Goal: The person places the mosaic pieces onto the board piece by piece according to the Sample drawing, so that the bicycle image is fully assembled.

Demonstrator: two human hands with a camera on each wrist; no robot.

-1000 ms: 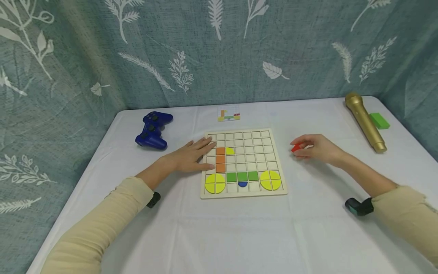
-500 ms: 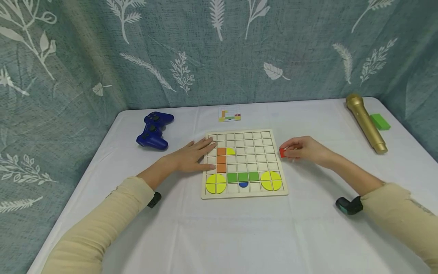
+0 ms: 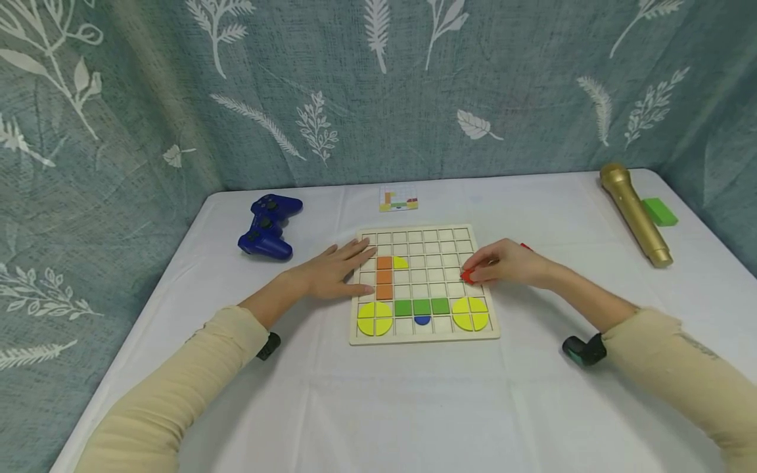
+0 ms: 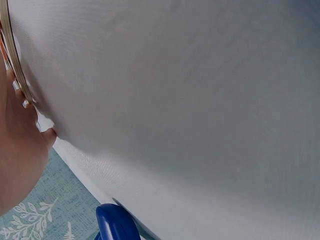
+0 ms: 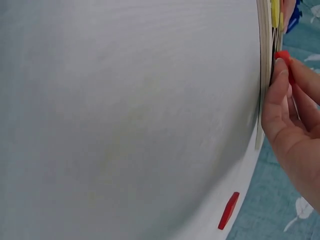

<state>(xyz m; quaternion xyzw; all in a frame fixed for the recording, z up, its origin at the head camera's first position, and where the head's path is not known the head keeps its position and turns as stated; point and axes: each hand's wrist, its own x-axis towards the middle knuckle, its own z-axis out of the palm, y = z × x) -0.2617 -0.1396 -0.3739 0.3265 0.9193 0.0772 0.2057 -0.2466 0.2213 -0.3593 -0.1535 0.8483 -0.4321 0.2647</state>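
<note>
A wooden grid board (image 3: pixel 426 341) lies on the white cloth, with orange squares (image 3: pixel 384 276), green squares (image 3: pixel 421 307), a blue half circle (image 3: pixel 422 320), a yellow quarter piece (image 3: pixel 399 262) and two yellow circles made of quarters, one being the right circle (image 3: pixel 470 314). My left hand (image 3: pixel 331 272) rests with fingers spread on the board's left edge. Between thumb and fingers my right hand (image 3: pixel 503 263) pinches a small red tile (image 5: pixel 282 55) over the board's right side, above the right yellow circle in the head view.
A second red tile (image 5: pixel 229 211) lies on the cloth right of the board. Behind the board is a small pattern card (image 3: pixel 399 198). A blue game controller (image 3: pixel 269 226) sits at left; a gold microphone (image 3: pixel 635 213) and a green block (image 3: pixel 660 211) are at right.
My right hand has moved left with the red tile, from the cloth to over the board's right edge. A second red tile now shows behind that hand. The left hand stays put.
</note>
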